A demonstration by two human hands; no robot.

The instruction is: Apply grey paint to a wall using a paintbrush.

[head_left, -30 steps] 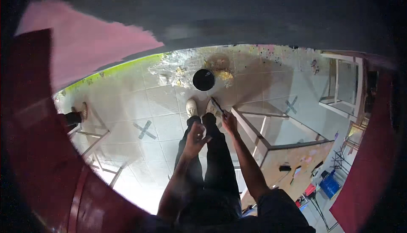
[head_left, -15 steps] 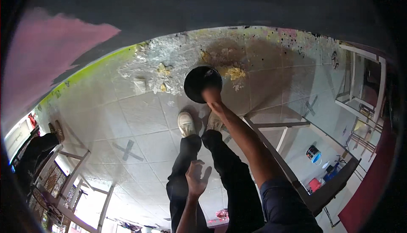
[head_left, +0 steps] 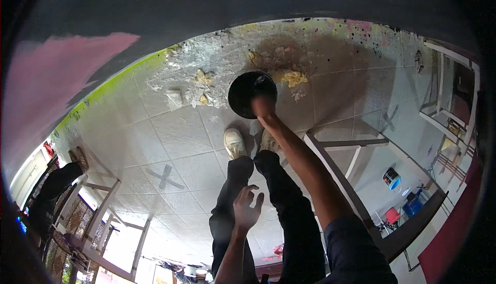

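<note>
My right hand (head_left: 263, 107) is at the near rim of a round black bucket (head_left: 238, 95), reaching over its dark inside. Motion smears its fingers, so their grip and anything in them cannot be made out. A faint shiny patch shows in the bucket's dark interior. In front of my legs, my left hand (head_left: 247, 206) hangs in the air with loosely bent fingers and the thumb apart, holding nothing. My light shoes (head_left: 235, 143) stand on the tiles just below the bucket.
A dark wall (head_left: 248, 0) with a pink patch (head_left: 77, 67) rises ahead. Pale and yellow scraps (head_left: 294, 78) and paint spatters lie at its foot. A wooden frame (head_left: 356, 142) stands at the right, another (head_left: 101, 217) at the left, near another person's leg (head_left: 57, 183).
The bucket and floor have shifted slightly right and upward in the picture. My left hand's fingers are bent a little more. My right hand stays at the bucket.
</note>
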